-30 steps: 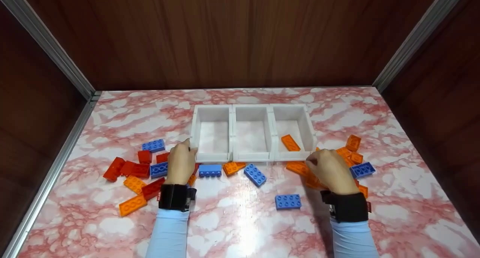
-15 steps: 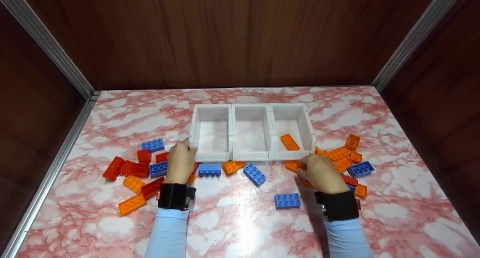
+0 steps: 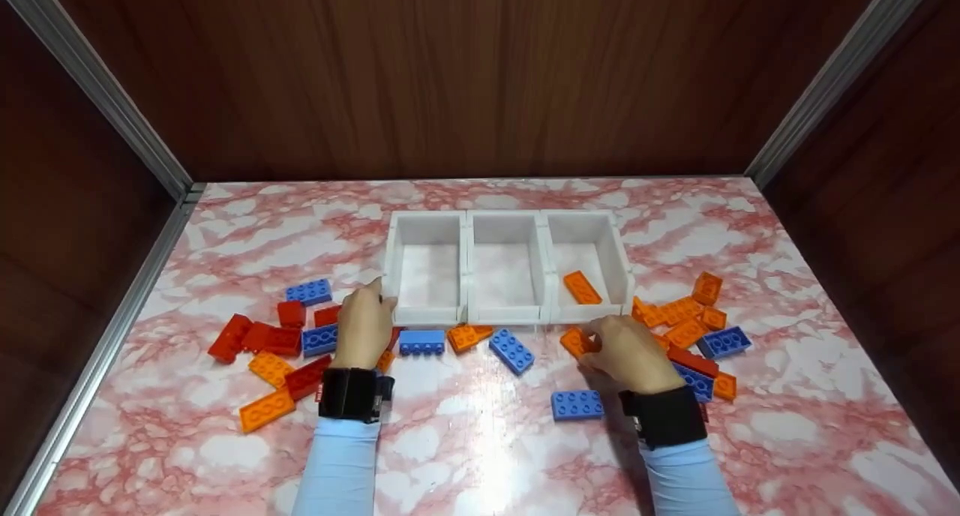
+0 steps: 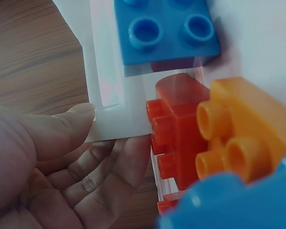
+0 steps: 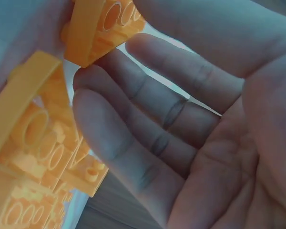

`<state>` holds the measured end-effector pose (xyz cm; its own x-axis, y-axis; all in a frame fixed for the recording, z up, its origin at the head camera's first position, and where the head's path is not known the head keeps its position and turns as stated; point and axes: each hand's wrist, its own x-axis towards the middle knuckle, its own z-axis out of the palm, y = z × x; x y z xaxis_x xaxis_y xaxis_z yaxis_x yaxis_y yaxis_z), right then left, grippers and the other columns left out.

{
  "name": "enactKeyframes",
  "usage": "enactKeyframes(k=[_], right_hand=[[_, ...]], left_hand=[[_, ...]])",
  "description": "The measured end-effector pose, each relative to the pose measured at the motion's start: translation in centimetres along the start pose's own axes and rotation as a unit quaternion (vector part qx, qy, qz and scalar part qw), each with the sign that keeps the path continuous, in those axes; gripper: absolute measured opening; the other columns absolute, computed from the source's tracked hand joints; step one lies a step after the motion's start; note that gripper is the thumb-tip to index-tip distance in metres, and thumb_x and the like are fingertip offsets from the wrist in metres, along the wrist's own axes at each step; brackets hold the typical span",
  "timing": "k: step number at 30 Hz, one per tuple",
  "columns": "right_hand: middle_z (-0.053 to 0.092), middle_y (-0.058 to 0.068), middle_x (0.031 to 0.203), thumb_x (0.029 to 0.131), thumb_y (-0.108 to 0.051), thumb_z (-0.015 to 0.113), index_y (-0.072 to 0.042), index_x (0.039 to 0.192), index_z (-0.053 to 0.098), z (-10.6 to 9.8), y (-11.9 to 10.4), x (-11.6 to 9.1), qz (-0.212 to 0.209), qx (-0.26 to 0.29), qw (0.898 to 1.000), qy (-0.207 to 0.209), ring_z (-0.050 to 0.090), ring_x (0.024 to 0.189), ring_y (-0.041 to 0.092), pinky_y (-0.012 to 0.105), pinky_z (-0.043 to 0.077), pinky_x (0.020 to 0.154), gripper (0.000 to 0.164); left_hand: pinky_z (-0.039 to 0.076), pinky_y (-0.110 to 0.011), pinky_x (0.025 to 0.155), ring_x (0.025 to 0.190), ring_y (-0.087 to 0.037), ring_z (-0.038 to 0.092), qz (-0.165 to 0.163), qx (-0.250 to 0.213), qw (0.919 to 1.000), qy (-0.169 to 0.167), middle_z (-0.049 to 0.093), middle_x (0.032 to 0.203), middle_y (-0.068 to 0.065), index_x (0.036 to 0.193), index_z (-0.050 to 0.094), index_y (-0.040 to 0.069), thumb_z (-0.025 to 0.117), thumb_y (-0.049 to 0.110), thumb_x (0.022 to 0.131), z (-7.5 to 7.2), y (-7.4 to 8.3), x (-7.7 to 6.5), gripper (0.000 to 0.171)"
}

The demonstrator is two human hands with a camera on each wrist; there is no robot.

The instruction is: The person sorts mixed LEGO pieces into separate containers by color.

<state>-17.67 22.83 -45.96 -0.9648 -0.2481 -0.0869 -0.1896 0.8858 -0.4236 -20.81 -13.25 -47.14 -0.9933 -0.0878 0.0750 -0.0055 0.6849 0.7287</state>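
My left hand grips the near left corner of a white three-compartment box. In the left wrist view its thumb lies on the white corner, the fingers on the other side. Beside that hand are a red brick, an orange brick and a blue brick. My right hand pinches an orange brick between thumb and fingertips, just in front of the right compartment. Another orange brick lies inside that compartment.
Red, blue and orange bricks lie left of the box, including an orange one. More orange bricks spread to the right, with a blue brick. Two blue bricks lie in front. Wooden panels enclose the table.
My right hand has moved left and slightly toward me, and the orange brick at its fingertips has shifted left with it. The left hand stays on the box corner.
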Motion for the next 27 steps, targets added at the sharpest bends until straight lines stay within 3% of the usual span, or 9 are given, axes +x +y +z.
enactKeyframes(k=[7, 14, 18, 22, 27], right_hand=[[0.058, 0.002, 0.076, 0.078, -0.007, 0.081, -0.006, 0.111, 0.071, 0.9, -0.9, 0.0, 0.004, 0.005, 1.0, -0.013, 0.051, 0.066, 0.019, 0.035, 0.047, 0.063, 0.035], [0.058, -0.001, 0.071, 0.084, -0.018, 0.08, -0.009, 0.104, 0.072, 0.3, -1.2, -0.5, -0.026, 0.018, 0.999, -0.033, 0.051, 0.061, 0.016, 0.032, 0.046, 0.058, 0.023], [0.065, 0.002, 0.081, 0.085, -0.017, 0.079, -0.003, 0.114, 0.072, -1.8, -1.1, -1.2, -0.05, 0.037, 0.998, 0.004, 0.057, 0.069, 0.016, 0.034, 0.051, 0.062, 0.033], [0.069, 0.009, 0.093, 0.085, -0.01, 0.078, 0.001, 0.124, 0.066, -3.8, -0.6, -1.2, -0.035, 0.071, 0.995, 0.065, 0.062, 0.077, 0.019, 0.034, 0.056, 0.065, 0.042], [0.069, 0.015, 0.092, 0.086, -0.008, 0.076, 0.003, 0.127, 0.063, -5.3, 0.0, 1.7, -0.027, 0.072, 0.986, 0.145, 0.064, 0.077, 0.025, 0.038, 0.055, 0.066, 0.044]], left_hand=[[0.05, -0.051, 0.092, 0.105, -0.042, 0.061, -0.003, 0.0, 1.0, -0.007, 0.061, 0.123, -0.031, 0.138, 0.049, -0.012, 0.058, 0.008, 0.1, 0.0, -0.2, -0.1, 0.044], [0.05, -0.051, 0.093, 0.106, -0.044, 0.061, 0.002, 0.008, 1.0, 0.0, 0.061, 0.121, -0.031, 0.136, 0.052, -0.012, 0.059, 0.007, 0.099, 0.0, -0.3, -0.4, 0.042], [0.05, -0.051, 0.092, 0.106, -0.044, 0.061, 0.0, 0.004, 1.0, 0.002, 0.062, 0.121, -0.031, 0.135, 0.052, -0.013, 0.059, 0.006, 0.099, 0.0, -0.2, -0.5, 0.042], [0.049, -0.051, 0.093, 0.108, -0.044, 0.06, -0.001, 0.005, 1.0, -0.005, 0.06, 0.123, -0.032, 0.136, 0.051, -0.014, 0.058, 0.007, 0.099, 0.1, -0.1, -0.3, 0.042], [0.049, -0.052, 0.093, 0.108, -0.045, 0.06, 0.01, 0.01, 0.9999, -0.001, 0.061, 0.121, -0.032, 0.135, 0.051, -0.014, 0.058, 0.007, 0.099, 0.0, -0.1, 0.0, 0.042]])
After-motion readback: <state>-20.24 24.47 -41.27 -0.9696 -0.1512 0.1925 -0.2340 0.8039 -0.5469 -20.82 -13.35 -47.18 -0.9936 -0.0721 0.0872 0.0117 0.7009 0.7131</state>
